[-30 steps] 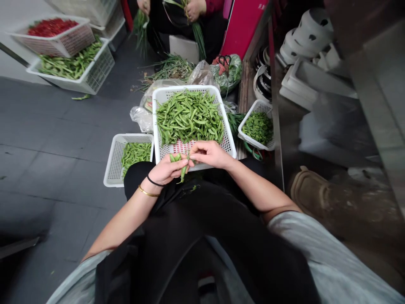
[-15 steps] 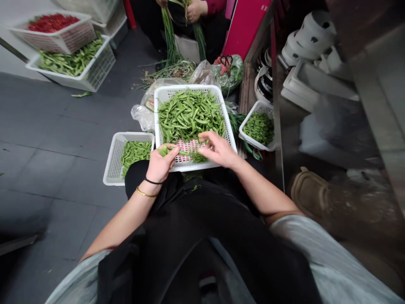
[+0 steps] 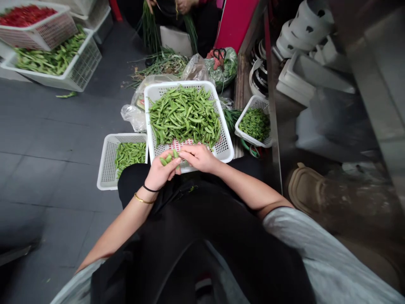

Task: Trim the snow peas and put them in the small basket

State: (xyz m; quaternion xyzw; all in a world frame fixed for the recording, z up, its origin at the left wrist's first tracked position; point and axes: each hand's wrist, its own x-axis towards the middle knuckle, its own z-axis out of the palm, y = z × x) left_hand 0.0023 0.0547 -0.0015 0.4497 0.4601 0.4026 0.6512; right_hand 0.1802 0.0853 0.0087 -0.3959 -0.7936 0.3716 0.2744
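A white plastic basket [image 3: 225, 145] rests across my lap, heaped with green pea pods [image 3: 186, 113]. Over its near edge, my left hand [image 3: 163, 171] is closed around several pods [image 3: 170, 158], whose ends stick out past the fingers. My right hand [image 3: 200, 158] meets it there, its thumb and fingertips pinched on the end of a pod in the left hand. At my left knee, a smaller white basket [image 3: 106, 164] on the floor contains more pods [image 3: 131, 155].
On the right stands a small basket [image 3: 237, 126] of leafy greens. Stacked baskets [image 3: 84, 69] of red peppers and green vegetables are at far left. Ahead, a co-worker's hand [image 3: 186, 5] is near long green stalks; plastic bags and scissors [image 3: 219, 54] lie between us. A metal shelf runs along the right.
My right hand has moved left from the basket's near right part and now pinches at the pods in my left hand. The view has shifted slightly.
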